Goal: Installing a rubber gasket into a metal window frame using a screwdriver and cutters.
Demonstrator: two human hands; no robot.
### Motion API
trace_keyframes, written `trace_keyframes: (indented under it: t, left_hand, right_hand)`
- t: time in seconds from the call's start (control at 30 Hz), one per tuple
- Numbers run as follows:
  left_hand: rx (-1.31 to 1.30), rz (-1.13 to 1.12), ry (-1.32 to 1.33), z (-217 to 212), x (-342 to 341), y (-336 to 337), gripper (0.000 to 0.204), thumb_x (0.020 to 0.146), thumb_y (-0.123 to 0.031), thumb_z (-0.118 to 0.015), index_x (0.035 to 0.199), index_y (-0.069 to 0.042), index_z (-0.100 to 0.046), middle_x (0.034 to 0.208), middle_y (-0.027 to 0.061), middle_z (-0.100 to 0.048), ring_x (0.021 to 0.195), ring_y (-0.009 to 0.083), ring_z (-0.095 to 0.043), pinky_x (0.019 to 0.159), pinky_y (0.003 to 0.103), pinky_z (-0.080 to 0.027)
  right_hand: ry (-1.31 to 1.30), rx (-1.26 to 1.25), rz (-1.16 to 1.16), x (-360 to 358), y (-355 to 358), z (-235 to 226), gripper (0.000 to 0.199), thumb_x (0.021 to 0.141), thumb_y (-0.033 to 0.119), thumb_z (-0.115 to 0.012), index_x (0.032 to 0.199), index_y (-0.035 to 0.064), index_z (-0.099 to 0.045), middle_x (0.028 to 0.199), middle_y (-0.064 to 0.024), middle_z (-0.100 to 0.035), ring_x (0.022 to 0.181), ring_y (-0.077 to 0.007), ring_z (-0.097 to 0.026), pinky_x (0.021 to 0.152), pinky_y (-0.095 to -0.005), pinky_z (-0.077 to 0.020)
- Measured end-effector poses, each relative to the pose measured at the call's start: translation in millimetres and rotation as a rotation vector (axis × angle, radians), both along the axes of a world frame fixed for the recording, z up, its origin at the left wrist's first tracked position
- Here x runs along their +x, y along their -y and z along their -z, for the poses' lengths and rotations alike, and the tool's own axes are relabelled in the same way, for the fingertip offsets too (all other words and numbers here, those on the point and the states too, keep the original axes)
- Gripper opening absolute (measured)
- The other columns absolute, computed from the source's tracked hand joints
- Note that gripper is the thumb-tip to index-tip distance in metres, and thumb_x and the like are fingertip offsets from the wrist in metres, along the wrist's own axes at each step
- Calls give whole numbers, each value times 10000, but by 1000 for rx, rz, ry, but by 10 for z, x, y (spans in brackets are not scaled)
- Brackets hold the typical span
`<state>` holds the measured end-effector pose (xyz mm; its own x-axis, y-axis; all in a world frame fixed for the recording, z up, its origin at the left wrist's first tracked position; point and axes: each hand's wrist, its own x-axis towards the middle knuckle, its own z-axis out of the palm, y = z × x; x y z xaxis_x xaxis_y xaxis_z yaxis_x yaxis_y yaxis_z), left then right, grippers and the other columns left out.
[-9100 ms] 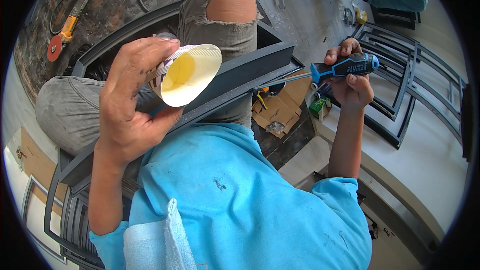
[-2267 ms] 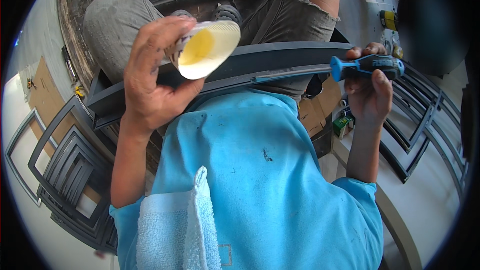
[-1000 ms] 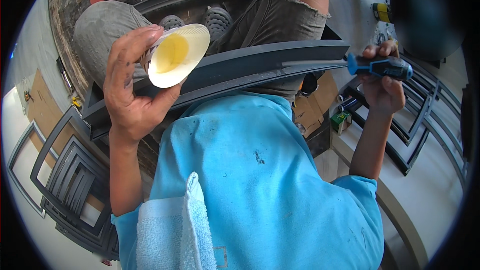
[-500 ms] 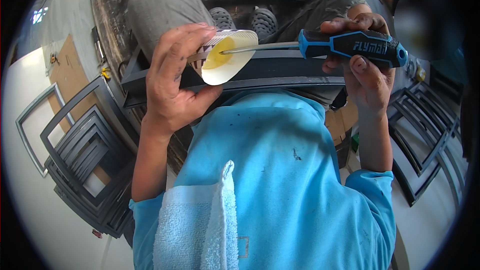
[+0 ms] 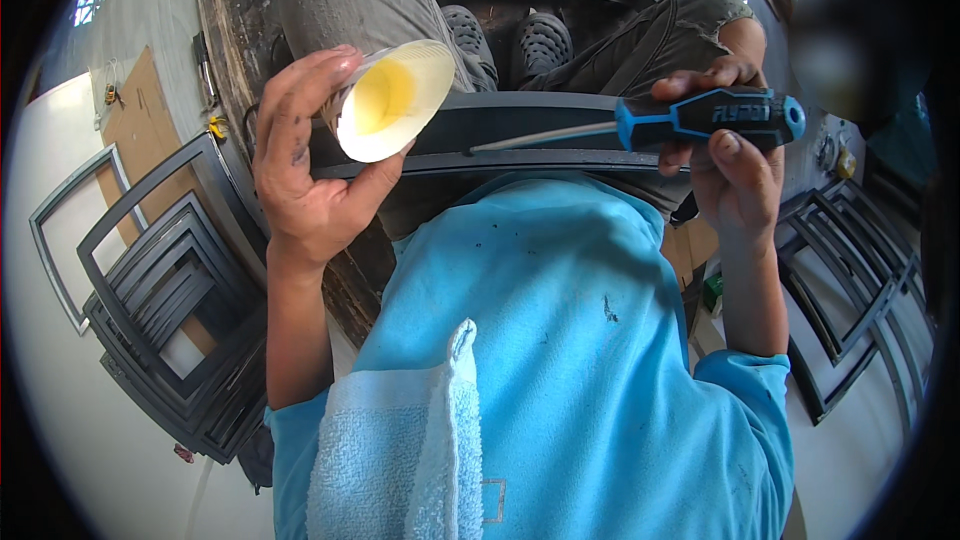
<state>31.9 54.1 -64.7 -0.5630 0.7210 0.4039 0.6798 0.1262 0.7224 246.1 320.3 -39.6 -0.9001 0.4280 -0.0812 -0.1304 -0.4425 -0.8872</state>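
A pale paper cup (image 5: 392,98) is held near the upper middle of the frame, its wide mouth tilted to the lower right and a yellow patch shown deep inside. To its right, a screwdriver (image 5: 652,127) with a black and blue handle is held almost level, its grey shaft pointed left and its dark tip placed over a long dark metal bar (image 5: 540,112); whether the bar is touched cannot be told. The bar is laid across the lap, and its left part is hidden by the cup and the left hand (image 5: 305,162). Beyond it, grey trousers (image 5: 345,2) and grey shoes (image 5: 546,43) are seen. Dark frames are stacked at the left, and others are spread at the right. A light blue towel (image 5: 395,440) is draped over the blue shirt (image 5: 570,340) at the lower middle. The hands are kept well apart: the cup is gripped from its left by the left hand, thumb below, and the screwdriver handle is clasped by the right hand (image 5: 735,162), thumb below, fingers above.
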Motion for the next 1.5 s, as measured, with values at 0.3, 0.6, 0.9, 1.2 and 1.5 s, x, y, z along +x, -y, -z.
trace_keyframes:
  t: [0.3,0.6,0.9,1.2,1.5]
  left_hand:
    - [-55,112,7,-8,-28,-4,714,746,54,-828,1389,7,-520,1395,181,-508,1291,290,-567,1088,397,-500]
    - [26,39,15,-6,-5,-85,657,687,-39,-866,1295,-35,-616,1242,145,-655,1151,291,-649,996,383,-526]
    - [13,39,1,9,-6,-82,652,699,-40,-864,1300,-30,-610,1244,147,-652,1164,298,-641,1002,390,-525]
    - [0,36,-3,9,-11,-63,649,698,-49,-865,1295,-30,-612,1248,144,-652,1182,301,-633,1022,395,-513]
    - [5,25,21,12,-11,-59,637,704,-55,-867,1289,-33,-617,1246,144,-652,1175,292,-634,1017,391,-514]
  right_hand:
    - [73,-11,4,146,27,60,375,893,28,-674,1220,-15,-495,1156,-312,-663,946,-296,-750,725,-326,-668]
    - [100,-29,-7,161,27,110,413,895,36,-695,1245,-3,-480,1196,-304,-652,953,-295,-747,740,-328,-667]
    - [-34,40,-74,200,0,132,423,872,39,-692,1234,-9,-478,1198,-299,-649,1015,-303,-733,745,-334,-664]
    - [5,24,-29,184,15,164,393,892,30,-678,1232,-4,-484,1195,-294,-651,1042,-314,-726,746,-347,-668]
    - [37,58,-68,300,-147,130,414,859,53,-691,1217,12,-487,1186,-274,-659,1066,-317,-715,765,-335,-660]
